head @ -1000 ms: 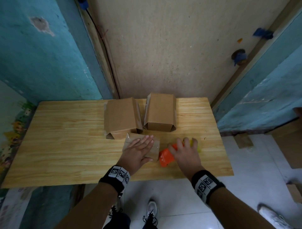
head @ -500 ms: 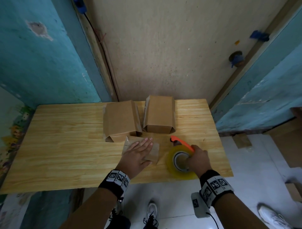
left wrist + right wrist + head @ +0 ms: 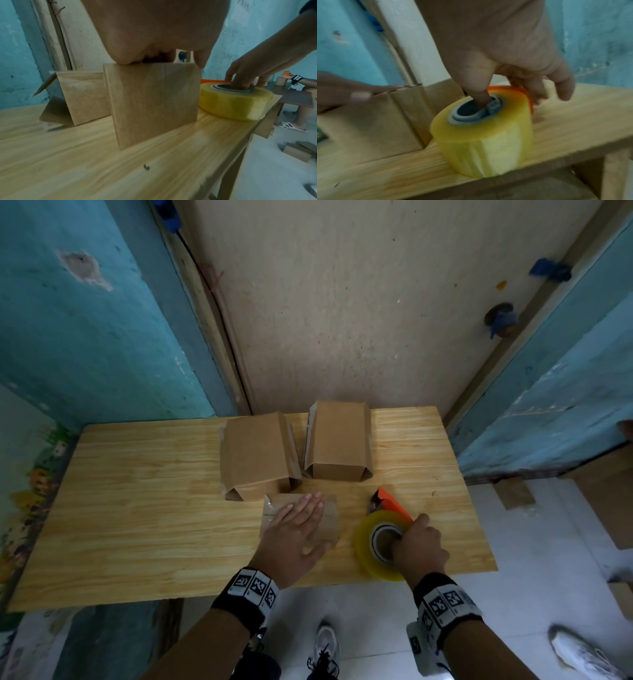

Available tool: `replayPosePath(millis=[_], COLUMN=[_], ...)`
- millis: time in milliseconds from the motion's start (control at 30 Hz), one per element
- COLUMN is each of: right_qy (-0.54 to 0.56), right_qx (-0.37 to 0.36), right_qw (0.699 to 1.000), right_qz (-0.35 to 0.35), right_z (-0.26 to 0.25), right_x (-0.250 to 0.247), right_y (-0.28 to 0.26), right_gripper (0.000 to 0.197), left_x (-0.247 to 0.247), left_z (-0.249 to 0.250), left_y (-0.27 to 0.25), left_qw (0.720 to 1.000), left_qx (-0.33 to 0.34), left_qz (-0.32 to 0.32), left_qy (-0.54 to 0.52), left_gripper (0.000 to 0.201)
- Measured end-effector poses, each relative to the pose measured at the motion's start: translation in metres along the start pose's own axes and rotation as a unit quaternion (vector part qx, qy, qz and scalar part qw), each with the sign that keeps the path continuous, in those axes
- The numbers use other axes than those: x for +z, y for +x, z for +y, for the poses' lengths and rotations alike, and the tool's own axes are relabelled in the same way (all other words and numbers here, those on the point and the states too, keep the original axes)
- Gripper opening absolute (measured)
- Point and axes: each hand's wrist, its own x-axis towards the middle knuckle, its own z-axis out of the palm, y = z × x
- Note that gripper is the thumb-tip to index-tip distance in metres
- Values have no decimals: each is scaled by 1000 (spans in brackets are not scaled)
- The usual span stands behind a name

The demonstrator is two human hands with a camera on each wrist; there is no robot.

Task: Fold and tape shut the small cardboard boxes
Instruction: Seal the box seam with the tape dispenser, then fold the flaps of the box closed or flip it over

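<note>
**Box pressed flat, tape roll gripped**

The left hand (image 3: pixel 296 529) lay with straight fingers flat on top of the small cardboard box (image 3: pixel 150 100), which stood near the front edge of the tabletop (image 3: pixel 137 508). Just beside it to the right, the right hand (image 3: pixel 419 546) held the yellow tape roll (image 3: pixel 486 129) with its orange dispenser (image 3: pixel 390 501), thumb hooked into the core. Two larger boxes (image 3: pixel 257 457) stood behind.
</note>
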Motion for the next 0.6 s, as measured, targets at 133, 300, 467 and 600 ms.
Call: replayPosePath(millis=[133, 300, 467, 600], right_qy=[35, 190, 151, 196], right_qx=[-167, -331, -332, -352], right_qw=[981, 921, 929, 914], right_qz=[90, -77, -60, -42], right_z=[-24, -71, -72, -63], right_x=[5, 33, 51, 58], right_y=[-20, -71, -66, -64], right_gripper=[73, 72, 69, 65], left_x=[-9, -5, -18, -26], left_z=[-5, -6, -15, -32], left_y=[10, 14, -2, -16], left_qw=[997, 996, 962, 886], left_qx=[-10, -11, -62, -280], left_qz=[-2, 13, 51, 124], left_qy=[-79, -89, -260, -347], left_gripper=[60, 55, 51, 46])
